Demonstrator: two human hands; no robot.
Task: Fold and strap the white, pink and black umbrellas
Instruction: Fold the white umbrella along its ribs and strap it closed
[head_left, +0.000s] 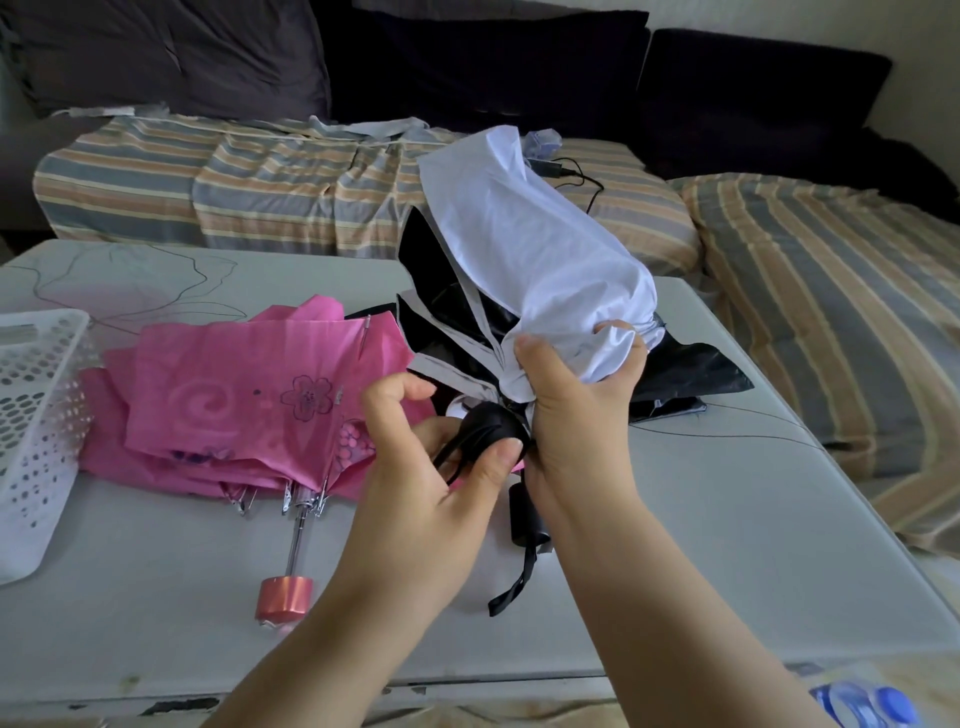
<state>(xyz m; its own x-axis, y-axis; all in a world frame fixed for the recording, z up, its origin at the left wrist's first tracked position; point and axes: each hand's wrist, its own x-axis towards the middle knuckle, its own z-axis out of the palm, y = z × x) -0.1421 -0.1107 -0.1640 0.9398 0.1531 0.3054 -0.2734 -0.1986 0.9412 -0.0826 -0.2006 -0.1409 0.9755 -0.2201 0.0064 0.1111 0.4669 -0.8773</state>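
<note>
The white umbrella (530, 244), black on its inside, is held above the table, canopy pointing away and up. My right hand (576, 395) grips its gathered white fabric near the handle end. My left hand (431, 457) holds its round black handle (488, 426), thumb pressed on it, a black wrist cord hanging below. The pink umbrella (249, 395) lies loosely collapsed on the table to the left, its metal shaft and pink handle (284, 597) pointing toward me. Black fabric (685, 374) lies on the table behind my right hand, and a black handle with a strap (524, 519) shows under my right wrist.
A white perforated basket (36, 415) stands at the table's left edge. The grey table (701, 545) ends close to me. A sofa with striped covers (249, 182) lies beyond, with a black cable and charger (566, 171) on it. A blue-capped bottle (862, 706) lies at bottom right.
</note>
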